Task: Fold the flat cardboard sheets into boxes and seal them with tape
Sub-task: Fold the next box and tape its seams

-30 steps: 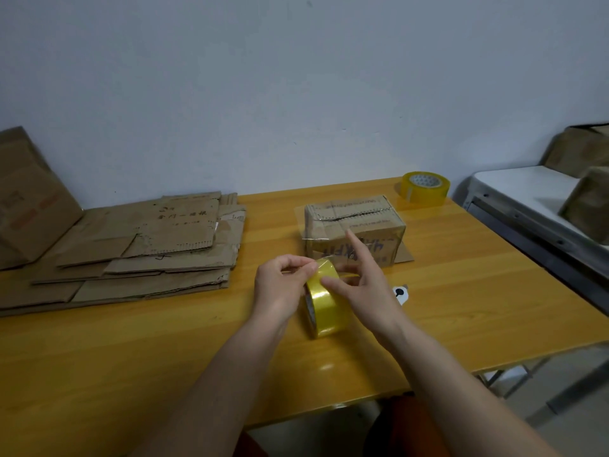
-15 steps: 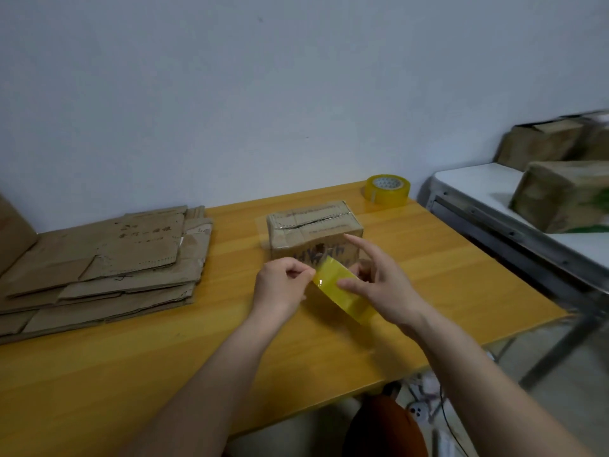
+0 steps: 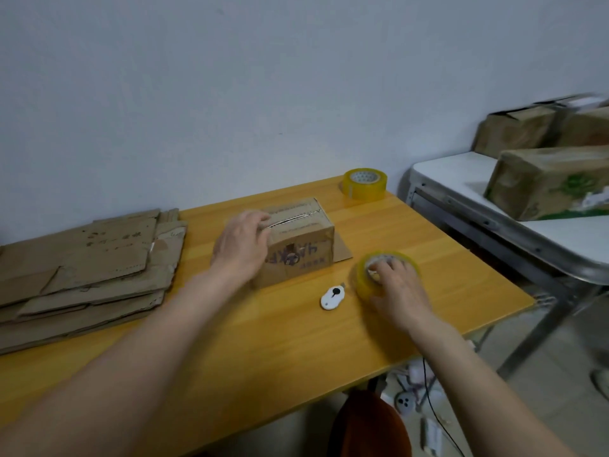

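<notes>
Cardboard, folded into a small brown box (image 3: 298, 240) with dark handwriting on its near face, sat near the middle of the yellow wooden table (image 3: 263, 341), one loose flap lying flat on the tabletop at its right side. The left hand (image 3: 242, 247) lay against the box's left end, fingers curved over the upper left edge by the taped seam; how firmly it gripped could not be told through the blur. The right hand (image 3: 395, 285) rested on a roll of yellow-tinted clear packing tape (image 3: 367, 278) lying flat on the table just right of the box, fingertips curled into the roll's core and thumb against its outer wall. A small white oval cutter with a black knob (image 3: 333, 296) lay on the table between the two forearms, just left of that roll. A second yellow tape roll (image 3: 364, 183) stood at the table's far edge near the grey wall. A stack of flat brown cardboard sheets (image 3: 85, 268) covered the table's left end. On a white side table (image 3: 461, 179) to the right sat several larger brown cartons (image 3: 547, 186).
</notes>
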A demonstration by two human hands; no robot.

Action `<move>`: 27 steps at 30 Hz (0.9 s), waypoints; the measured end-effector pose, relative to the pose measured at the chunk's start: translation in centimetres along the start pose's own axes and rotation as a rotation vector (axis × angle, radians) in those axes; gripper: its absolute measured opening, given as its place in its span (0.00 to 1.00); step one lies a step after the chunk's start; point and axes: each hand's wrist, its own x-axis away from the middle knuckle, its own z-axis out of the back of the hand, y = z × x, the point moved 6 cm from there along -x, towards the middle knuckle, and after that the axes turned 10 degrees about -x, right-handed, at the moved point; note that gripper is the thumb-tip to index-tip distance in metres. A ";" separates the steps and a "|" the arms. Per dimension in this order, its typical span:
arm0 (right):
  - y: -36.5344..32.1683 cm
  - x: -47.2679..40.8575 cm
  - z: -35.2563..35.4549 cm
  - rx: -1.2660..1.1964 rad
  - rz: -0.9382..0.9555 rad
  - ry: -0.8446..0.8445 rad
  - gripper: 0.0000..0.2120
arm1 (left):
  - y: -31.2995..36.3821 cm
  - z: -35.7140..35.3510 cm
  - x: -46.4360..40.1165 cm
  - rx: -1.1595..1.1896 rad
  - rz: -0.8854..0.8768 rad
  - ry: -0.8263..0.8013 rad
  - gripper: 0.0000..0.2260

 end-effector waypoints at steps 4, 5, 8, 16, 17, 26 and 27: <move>-3.3 -0.2 0.2 -0.346 0.100 0.143 0.28 | -1.2 -0.7 -4.0 -0.116 -0.042 -0.242 0.19; -4.3 -0.3 -0.1 -0.493 0.099 0.117 0.29 | -1.5 -1.0 -4.5 -0.146 -0.037 -0.303 0.20; -6.6 -1.3 -1.8 -0.916 0.007 -0.041 0.40 | -2.3 -1.7 -4.8 -0.241 -0.049 -0.381 0.20; -13.5 -3.5 -4.8 -1.532 -0.227 -0.227 0.35 | -4.7 -1.3 1.1 -0.093 -0.019 -0.458 0.28; -14.2 -3.5 -5.2 -1.561 -0.207 -0.268 0.32 | -5.2 -1.1 2.0 -0.108 -0.024 -0.416 0.27; -16.2 -1.9 -5.7 -1.247 0.153 -0.115 0.21 | -7.4 -0.8 6.4 0.126 -0.094 -0.160 0.26; -16.0 -1.7 -5.7 -1.149 0.228 -0.107 0.20 | -7.3 -0.9 6.6 0.144 -0.136 -0.170 0.28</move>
